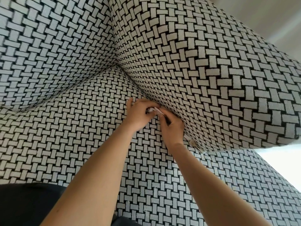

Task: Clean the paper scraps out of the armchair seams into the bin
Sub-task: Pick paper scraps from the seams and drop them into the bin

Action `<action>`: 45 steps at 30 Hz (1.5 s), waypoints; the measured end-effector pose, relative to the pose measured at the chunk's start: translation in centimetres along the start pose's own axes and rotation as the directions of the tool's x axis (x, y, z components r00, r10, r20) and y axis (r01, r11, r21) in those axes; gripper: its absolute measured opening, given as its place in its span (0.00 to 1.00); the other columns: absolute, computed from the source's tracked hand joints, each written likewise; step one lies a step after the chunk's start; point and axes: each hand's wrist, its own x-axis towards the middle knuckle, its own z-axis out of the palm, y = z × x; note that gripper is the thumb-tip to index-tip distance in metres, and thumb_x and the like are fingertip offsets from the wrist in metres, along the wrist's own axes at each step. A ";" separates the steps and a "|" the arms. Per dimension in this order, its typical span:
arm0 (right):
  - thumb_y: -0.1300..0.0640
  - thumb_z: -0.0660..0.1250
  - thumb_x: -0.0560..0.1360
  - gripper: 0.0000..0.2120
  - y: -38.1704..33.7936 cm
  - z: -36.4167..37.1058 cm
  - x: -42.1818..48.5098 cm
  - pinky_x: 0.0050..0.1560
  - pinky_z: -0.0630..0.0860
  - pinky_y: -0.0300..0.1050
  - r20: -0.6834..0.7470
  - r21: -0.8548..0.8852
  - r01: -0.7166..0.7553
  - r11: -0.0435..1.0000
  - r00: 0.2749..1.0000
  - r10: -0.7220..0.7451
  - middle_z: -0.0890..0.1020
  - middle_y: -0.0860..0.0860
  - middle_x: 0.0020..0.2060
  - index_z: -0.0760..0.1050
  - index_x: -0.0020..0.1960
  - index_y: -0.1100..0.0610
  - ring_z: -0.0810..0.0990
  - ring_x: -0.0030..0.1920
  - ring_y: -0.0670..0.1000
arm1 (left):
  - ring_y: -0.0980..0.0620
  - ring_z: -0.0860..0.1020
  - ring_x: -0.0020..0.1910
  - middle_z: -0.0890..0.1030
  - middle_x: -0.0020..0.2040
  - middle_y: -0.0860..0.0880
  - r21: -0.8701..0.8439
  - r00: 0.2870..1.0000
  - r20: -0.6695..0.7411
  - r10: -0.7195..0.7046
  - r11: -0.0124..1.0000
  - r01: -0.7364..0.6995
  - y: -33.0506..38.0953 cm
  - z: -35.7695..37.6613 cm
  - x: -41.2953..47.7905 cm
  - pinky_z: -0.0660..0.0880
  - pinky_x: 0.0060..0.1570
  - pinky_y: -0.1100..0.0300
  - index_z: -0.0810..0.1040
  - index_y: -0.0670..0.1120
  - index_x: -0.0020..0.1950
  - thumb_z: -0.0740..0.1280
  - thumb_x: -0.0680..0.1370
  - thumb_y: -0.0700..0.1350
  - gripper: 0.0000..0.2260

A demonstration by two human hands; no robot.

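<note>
Left hand (140, 115) is curled up round a crumpled white scrap (154, 110), fingers bunched so it can't drop back. Right hand (172, 128) meets it from the other side, fingertips pinching the same scrap right where it comes out. Might actually be two pieces, one per hand; it's all squished together and hard to tell.

Both hands sit at the seam (140, 88) where the seat (81, 128) butts against the armrest (211, 79). I'd guess the right hand stays low there to pry the gap open while the left collects.

Further along that seam, toward the front of the armchair (48, 46), there's another bit (194, 143) poking out, pale and frayed, so the job's not finished. No bin in view, so whatever's gathered has to be carried off somewhere out of shot.
</note>
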 end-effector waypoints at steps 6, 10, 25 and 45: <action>0.60 0.59 0.79 0.15 -0.2 -1.1 -1.7 0.62 0.65 0.32 0.028 -0.158 0.035 0.987 0.999 -0.031 0.78 0.48 0.60 0.74 0.64 0.55 0.75 0.61 0.46 | 0.51 0.78 0.51 0.84 0.47 0.52 -0.163 0.993 -0.114 -0.042 0.986 0.023 -0.2 0.1 -0.5 0.45 0.70 0.57 0.83 0.48 0.49 0.67 0.76 0.42 0.05; 0.60 0.55 0.80 0.18 0.0 -0.9 -2.3 0.68 0.61 0.38 0.038 -0.274 -0.040 0.961 0.998 0.053 0.72 0.51 0.67 0.68 0.69 0.57 0.69 0.68 0.50 | 0.57 0.73 0.43 0.81 0.45 0.51 -0.243 0.988 -0.118 -0.102 0.967 0.071 0.1 -0.7 -0.8 0.62 0.64 0.57 0.82 0.44 0.53 0.67 0.76 0.41 0.07; 0.39 0.52 0.76 0.26 -2.3 1.7 2.2 0.63 0.66 0.51 0.191 -0.481 -0.312 0.819 0.875 0.445 0.74 0.54 0.63 0.69 0.66 0.54 0.71 0.63 0.56 | 0.55 0.76 0.47 0.82 0.50 0.46 -0.307 0.964 -0.174 -0.202 0.941 0.142 -0.7 -1.6 -2.0 0.68 0.48 0.69 0.82 0.40 0.54 0.66 0.76 0.37 0.08; 0.49 0.54 0.79 0.16 -1.7 1.0 2.1 0.57 0.72 0.51 0.303 -0.287 -0.215 0.933 0.904 0.302 0.78 0.52 0.55 0.68 0.64 0.52 0.75 0.54 0.54 | 0.49 0.78 0.48 0.82 0.51 0.44 -0.301 0.955 -0.125 -0.270 0.927 0.223 -0.7 -2.1 -1.1 0.73 0.46 0.61 0.81 0.41 0.54 0.65 0.77 0.40 0.09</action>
